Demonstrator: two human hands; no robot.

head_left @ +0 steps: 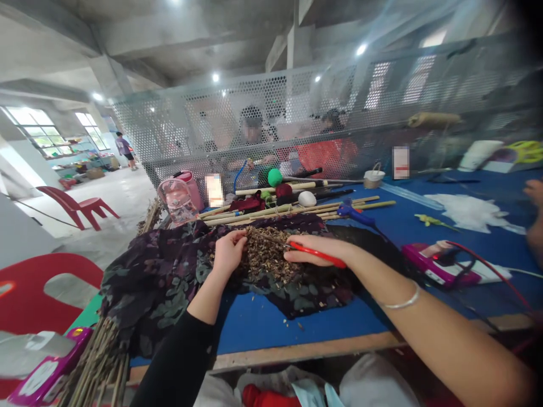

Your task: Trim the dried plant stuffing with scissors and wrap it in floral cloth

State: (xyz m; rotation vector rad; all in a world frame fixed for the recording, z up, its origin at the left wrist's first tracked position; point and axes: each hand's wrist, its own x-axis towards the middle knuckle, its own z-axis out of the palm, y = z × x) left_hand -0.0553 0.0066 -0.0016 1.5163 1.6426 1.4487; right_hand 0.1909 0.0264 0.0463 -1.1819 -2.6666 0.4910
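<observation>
A heap of brown, chopped dry plant bits lies on a dark flower-patterned cloth spread over the blue tabletop. At the heap's left edge, my left hand is closed in a pinch; what its fingertips hold is too small to make out. From the right, my right hand reaches over the heap, closed on scissors with red handles. The blades point left toward my left hand and blend into the brown bits. Small crumbs lie on the blue surface in front of the cloth.
Behind the heap lie bamboo sticks, a blue glue gun and yarn balls. A purple power strip with cables sits right. Bundled dry stalks stand lower left. Beyond the perforated screen are people; another person's hand shows far right.
</observation>
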